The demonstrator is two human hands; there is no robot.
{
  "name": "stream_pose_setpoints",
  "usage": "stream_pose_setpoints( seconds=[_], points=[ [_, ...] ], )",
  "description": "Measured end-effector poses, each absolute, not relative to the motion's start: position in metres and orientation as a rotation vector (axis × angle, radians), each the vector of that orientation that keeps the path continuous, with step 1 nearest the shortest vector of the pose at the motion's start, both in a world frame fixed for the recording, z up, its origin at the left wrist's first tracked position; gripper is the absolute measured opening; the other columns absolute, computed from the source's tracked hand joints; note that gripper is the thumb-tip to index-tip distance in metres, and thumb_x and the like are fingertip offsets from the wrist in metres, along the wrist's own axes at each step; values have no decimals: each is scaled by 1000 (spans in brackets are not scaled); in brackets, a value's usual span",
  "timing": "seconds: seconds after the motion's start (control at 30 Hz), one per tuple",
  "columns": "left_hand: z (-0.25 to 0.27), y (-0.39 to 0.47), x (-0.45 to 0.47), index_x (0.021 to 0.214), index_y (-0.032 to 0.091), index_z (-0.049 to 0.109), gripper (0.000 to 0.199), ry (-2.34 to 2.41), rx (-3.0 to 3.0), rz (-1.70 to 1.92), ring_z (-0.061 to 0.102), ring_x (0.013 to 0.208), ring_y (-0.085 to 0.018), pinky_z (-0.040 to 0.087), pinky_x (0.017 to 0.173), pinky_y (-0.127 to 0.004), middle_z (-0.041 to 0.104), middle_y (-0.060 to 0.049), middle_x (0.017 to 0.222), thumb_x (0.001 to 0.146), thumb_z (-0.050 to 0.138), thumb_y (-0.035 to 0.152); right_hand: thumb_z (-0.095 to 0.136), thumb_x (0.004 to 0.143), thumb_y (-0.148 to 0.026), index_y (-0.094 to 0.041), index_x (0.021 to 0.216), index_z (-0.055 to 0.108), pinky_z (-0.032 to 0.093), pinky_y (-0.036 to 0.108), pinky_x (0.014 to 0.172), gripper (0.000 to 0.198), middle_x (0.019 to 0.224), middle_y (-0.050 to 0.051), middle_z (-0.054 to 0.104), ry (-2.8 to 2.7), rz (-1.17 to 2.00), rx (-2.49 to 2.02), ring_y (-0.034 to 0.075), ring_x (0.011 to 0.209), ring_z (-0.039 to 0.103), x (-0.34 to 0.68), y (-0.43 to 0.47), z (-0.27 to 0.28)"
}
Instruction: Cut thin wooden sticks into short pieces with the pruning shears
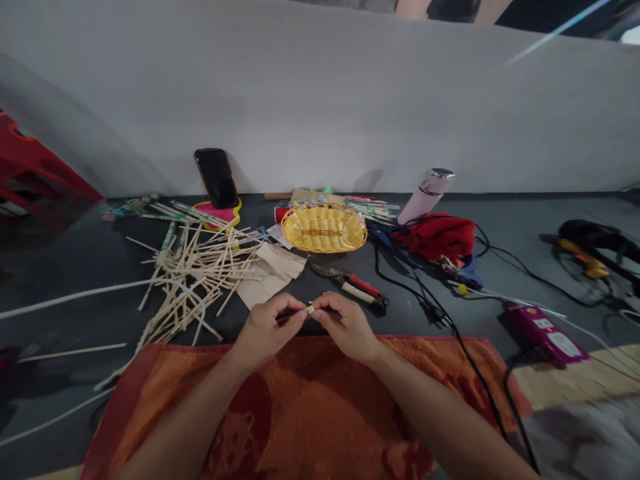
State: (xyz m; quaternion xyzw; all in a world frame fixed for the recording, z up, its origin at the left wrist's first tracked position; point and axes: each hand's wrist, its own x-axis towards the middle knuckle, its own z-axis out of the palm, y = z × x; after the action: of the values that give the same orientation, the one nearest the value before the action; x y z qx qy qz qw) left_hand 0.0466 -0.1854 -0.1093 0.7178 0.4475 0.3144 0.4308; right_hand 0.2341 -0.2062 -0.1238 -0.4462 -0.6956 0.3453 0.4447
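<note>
Both my hands meet in the middle, just above the far edge of an orange towel (320, 400). Between the thumb and fingertips of my left hand (273, 328) and my right hand (349, 325) is a small pale wooden piece (311, 309), mostly covered by the fingers. Just beyond my right hand lie pruning shears (353, 283) with red and white handles. A brown paper sheet (270, 273) rests beyond my left hand, beside a loose heap of thin wooden sticks (200, 267). Farther back stands a yellow woven basket (324, 228).
A phone (217, 177) leans at the back left. On the right are a pink bottle (427, 195), a red cloth (440, 237), black cables (425, 293) and a purple power strip (547, 335). A white wall (320, 100) rises behind.
</note>
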Motion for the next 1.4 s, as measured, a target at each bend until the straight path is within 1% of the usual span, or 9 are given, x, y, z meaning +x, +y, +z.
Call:
stream_pose_setpoints(
  seconds=[0.73,1.17,1.3,1.4],
  points=[
    [-110,-187,46,85,19,67,16,1125,1779,798,60,67,-11,45,60,-18,69,1,76,85,58,31,55,92,-25,-20,88,62,42,26,73,10,82,1,60,-1728,881,-1107,13,77,55,233,-206,-124],
    [-110,-185,46,85,20,67,15,1142,1818,785,60,67,-11,45,61,-19,69,1,76,85,57,30,53,93,-26,-20,88,61,43,25,71,11,82,1,61,-1766,852,-1124,13,77,56,234,-206,-124],
    [-113,-183,44,86,20,67,15,1188,1772,801,64,72,-13,47,66,-21,71,0,80,84,58,32,52,93,-24,-20,89,60,44,26,72,10,84,1,62,-1869,747,-1176,14,78,57,242,-200,-125],
    [-116,-180,42,87,20,66,16,1220,1735,824,66,75,-14,49,68,-22,73,-1,82,83,59,34,51,91,-17,-20,90,60,43,26,74,10,87,3,63,-2034,580,-1273,15,81,58,253,-193,-127]
  ],
)
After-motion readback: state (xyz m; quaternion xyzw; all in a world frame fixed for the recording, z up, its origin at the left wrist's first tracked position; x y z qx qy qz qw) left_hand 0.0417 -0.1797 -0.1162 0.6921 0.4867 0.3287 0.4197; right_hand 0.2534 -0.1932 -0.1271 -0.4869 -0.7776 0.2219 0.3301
